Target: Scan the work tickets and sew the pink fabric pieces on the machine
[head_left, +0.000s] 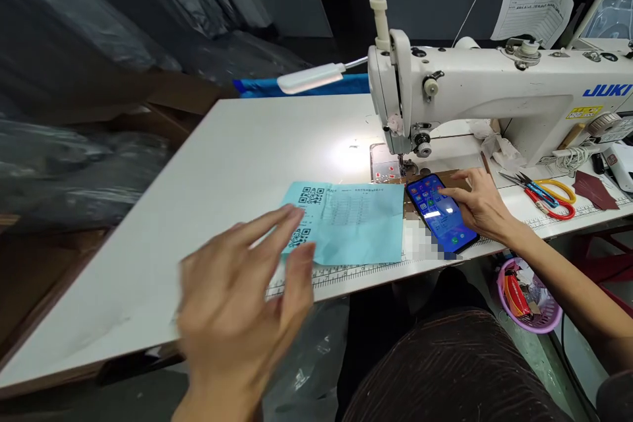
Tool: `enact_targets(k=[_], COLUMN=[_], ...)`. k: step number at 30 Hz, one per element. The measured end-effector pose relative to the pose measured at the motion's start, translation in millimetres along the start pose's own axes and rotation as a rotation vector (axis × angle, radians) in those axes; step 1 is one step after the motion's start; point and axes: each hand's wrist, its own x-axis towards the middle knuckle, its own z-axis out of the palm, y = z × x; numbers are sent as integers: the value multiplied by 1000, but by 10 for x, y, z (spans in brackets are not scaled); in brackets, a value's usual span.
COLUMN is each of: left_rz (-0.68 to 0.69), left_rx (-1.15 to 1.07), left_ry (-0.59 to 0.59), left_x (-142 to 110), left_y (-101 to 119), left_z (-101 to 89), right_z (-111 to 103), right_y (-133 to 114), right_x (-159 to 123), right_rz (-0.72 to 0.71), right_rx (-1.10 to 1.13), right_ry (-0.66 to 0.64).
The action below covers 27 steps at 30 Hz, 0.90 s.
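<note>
My left hand (242,303), slightly smeared by motion, is in front of the left edge of a light-blue printed sheet (363,227) with QR codes. Its fingers are stretched out with the thumb apart, and nothing shows between them. Whether it touches the paper I cannot tell. To the right of the sheet, a smartphone (445,214) lies on the table with its screen lit, showing app icons. My right hand (479,204) is over the phone's right side, index finger extended onto the screen, holding nothing. Part of the phone's right edge is hidden by that hand.
A white JUKI sewing machine (475,82) stands behind the phone on the white table (198,211). Scissors (548,201), thread snips (537,188) and a dark red scrap (593,190) lie at right. Below the edge is a purple basket (544,323); plastic-covered bundles (84,171) are at left.
</note>
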Motion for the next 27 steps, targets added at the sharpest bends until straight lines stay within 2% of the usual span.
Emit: enact_targets(k=[2,5,8,13,16,21,24,27], left_rz=[44,18,-24,-27,-24,-38,-39,-38], left_rx=[88,137,175,201,212,225,243,256], left_ry=[-37,-189,-256,-236,-232,-241,-247,-251], left_x=[84,87,12,-24,-11,-2,7,12], left_y=[-129,-316,-401,-385,-372,-338,-319,-314], left_z=[205,479,604,596,587,594,589,588], right_z=[67,96,72,1,-23,-78,-105,-92], right_y=[32,17,-1,51,91,23,-83,-149], right_x=[17,-2,-22,-93,-148,-238,-294,-298], right_rz=[-1,6,26,58,74,208,291,263], right_rx=[-64,-95,-80,49,84,220,274,221], right_ry=[-35,-72,-96,72,113,78,-16,-73])
